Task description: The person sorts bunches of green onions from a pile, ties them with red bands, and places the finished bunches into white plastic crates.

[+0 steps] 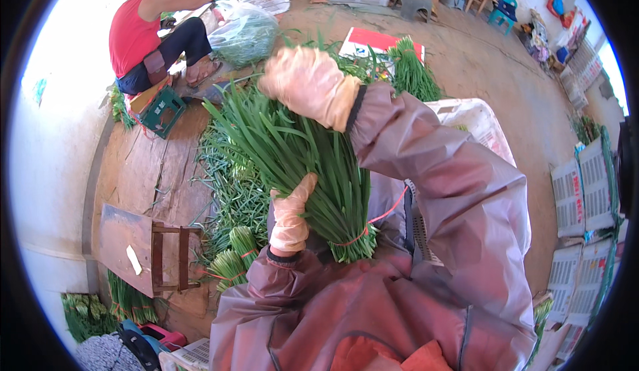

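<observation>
A large bunch of garlic chives (326,171) lies slanted across my lap, leaf tips toward the upper left and cut ends toward me. A red tie (351,239) circles it near the cut ends, one loose strand trailing right. My left hand (293,214), in a pale glove, grips the bunch from its left side, thumb over the leaves. Above the leaves, near their upper end, my gloved right hand (309,88) is bent over and smeared by motion; its fingers are not clear. Loose chives (239,194) cover the floor just left of the bunch.
Tied bundles (229,264) lie by my left forearm; another bundle (413,71) is beyond my right arm. A white plastic crate (496,128) stands at my right. A wooden stool (156,248) lies at left. A person (136,34) sits far left beside a filled clear bag (246,38).
</observation>
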Demonstrator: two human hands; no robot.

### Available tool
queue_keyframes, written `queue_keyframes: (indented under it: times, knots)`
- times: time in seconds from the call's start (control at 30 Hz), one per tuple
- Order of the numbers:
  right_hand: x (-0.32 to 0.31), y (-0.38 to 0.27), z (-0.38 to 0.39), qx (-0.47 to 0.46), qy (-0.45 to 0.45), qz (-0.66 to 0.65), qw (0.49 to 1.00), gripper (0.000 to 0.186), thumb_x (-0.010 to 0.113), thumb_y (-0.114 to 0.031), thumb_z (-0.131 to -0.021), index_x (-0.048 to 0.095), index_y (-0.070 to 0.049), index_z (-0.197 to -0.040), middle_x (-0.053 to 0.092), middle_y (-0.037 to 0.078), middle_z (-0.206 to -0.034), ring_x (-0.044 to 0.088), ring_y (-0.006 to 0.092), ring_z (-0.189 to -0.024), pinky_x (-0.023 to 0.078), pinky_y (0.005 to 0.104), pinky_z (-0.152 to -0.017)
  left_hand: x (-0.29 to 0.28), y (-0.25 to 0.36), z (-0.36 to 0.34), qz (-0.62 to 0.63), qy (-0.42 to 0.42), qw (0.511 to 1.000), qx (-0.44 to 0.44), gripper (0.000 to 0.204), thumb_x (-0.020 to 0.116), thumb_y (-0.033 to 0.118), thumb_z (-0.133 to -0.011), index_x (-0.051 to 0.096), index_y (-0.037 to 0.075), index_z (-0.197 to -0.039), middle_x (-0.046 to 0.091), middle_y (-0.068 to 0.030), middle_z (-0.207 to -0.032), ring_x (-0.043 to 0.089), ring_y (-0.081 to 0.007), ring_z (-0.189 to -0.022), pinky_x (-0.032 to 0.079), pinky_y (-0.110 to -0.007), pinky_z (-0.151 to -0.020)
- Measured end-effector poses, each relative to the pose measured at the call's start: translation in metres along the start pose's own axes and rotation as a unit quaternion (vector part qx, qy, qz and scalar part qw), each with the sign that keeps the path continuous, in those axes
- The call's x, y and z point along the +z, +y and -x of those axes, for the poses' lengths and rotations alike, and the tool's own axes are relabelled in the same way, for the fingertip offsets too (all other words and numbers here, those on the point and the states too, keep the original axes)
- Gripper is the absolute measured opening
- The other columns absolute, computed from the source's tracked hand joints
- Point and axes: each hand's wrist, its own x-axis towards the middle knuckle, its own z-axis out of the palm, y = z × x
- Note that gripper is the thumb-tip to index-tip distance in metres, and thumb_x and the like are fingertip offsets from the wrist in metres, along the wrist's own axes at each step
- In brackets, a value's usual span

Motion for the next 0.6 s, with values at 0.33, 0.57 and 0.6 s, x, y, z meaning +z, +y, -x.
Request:
queue_keyframes:
  times: [0.33,0.57,0.6]
  knots:
    - [-0.003,0.056,0.180,0.351,-0.062,-0.643,0.678,0.027,0.068,-0.024,-0.084,0.067,-0.004,-0.101,0.067,0.004,-0.084,0.061,0.0104,-0.074,0.048,0.0256,-0.066,-0.033,0.002,-0.014,0.096,0.072,0.987,-0.104,0.038,0.057,0.030,-0.092,0.057,0.000,-0.115,0.065,-0.0095,-0.104,0.064,-0.0226,-0.089,0.053,-0.035,-0.080]
    - [0.044,-0.080,0.267,0.294,-0.256,-0.753,0.530,0.097,0.083,-0.041,-0.065,0.036,0.003,-0.137,0.052,0.013,-0.130,0.048,0.0204,-0.119,0.037,0.0347,-0.101,-0.014,0.007,-0.036,0.081,0.025,0.993,-0.076,0.036,0.053,0.028,-0.095,0.055,0.003,-0.121,0.063,-0.0096,-0.110,0.063,-0.0234,-0.093,0.052,-0.037,-0.082]
    - [0.046,-0.096,0.254,0.330,-0.186,-0.744,0.550,0.076,0.085,-0.025,-0.065,0.049,0.000,-0.127,0.060,0.012,-0.118,0.056,0.0199,-0.109,0.045,0.0346,-0.093,0.001,0.014,-0.037,0.076,0.024,0.988,-0.136,0.037,0.052,0.029,-0.095,0.054,0.003,-0.122,0.063,-0.0106,-0.113,0.062,-0.0253,-0.096,0.051,-0.039,-0.085]
